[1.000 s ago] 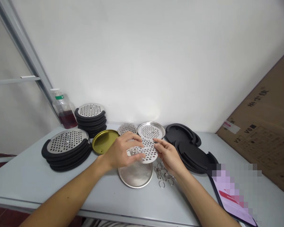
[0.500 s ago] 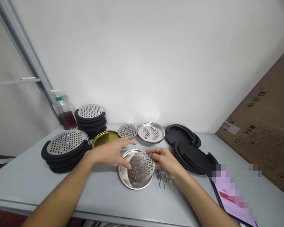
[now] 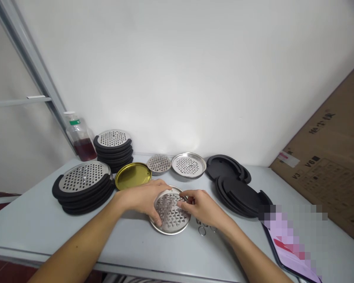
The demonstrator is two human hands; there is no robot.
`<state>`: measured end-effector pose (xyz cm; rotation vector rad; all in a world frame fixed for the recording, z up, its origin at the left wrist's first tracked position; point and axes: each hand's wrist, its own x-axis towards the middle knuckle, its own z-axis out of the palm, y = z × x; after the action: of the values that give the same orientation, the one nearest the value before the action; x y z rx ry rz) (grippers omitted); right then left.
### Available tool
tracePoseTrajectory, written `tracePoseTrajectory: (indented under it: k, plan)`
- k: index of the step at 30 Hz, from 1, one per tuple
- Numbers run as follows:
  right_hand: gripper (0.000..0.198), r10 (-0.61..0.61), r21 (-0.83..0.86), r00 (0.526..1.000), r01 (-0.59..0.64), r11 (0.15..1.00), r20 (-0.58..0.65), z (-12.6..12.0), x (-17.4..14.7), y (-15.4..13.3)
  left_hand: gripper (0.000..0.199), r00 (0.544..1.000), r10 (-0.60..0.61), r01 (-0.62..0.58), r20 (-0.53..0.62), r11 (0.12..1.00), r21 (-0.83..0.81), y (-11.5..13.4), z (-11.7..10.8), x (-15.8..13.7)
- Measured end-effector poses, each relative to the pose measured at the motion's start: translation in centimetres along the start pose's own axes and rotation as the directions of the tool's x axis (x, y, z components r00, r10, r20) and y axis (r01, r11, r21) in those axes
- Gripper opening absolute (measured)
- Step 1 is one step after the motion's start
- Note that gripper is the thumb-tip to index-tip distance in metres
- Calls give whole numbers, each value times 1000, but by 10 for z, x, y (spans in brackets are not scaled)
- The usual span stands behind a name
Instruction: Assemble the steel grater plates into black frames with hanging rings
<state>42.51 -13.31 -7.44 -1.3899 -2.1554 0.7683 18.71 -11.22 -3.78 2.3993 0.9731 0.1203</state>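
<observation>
A round silver metal dish [image 3: 170,232] lies on the table in front of me. Inside it sits a perforated grater disc [image 3: 171,216] with raised teeth, looking roughly flat. My left hand [image 3: 143,199] wraps the dish's left side, thumb over the near left rim and fingers along the far rim. From the right, my right hand [image 3: 201,205] has its curled fingers and thumb at the disc's right edge; the exact contact is partly hidden. Several metal rings with small attached parts [image 3: 202,230] lie beneath that hand, partly covered.
Two stacks of black holders topped with perforated plates [image 3: 85,177] [image 3: 113,139] stand left. Behind my hands are a gold lid [image 3: 132,176], loose grater discs [image 3: 159,164] and a silver dish [image 3: 188,165]. Black holders [image 3: 242,196], a phone [image 3: 286,243], a cardboard box [image 3: 327,157] and a bottle [image 3: 84,141] flank them.
The grater disc, tilted in my right hand before, has come down into the dish. My right hand has moved left over it. My left hand has closed in on the dish's rim.
</observation>
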Motion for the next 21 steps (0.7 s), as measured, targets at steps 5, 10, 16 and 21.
tracePoseTrajectory:
  k: [5, 10, 16, 21]
  plan:
    - [38, -12, -116, 998, 20, 993, 63, -1, -3, 1, 89, 999, -41, 42, -25, 999, 30, -4, 6, -1]
    - [57, 15, -162, 995, 1, 987, 94, -2, -4, 3, 88, 997, -63, 65, -40, 997, 50, -4, 8, -1]
    - [73, 12, -193, 993, 11, 981, 121, -2, -4, 5, 82, 996, -72, 74, -48, 996, 48, 1, 6, -2]
    - [77, 19, -182, 990, 7, 983, 140, -2, -5, 3, 81, 995, -82, 87, -58, 993, 79, 2, 5, -2]
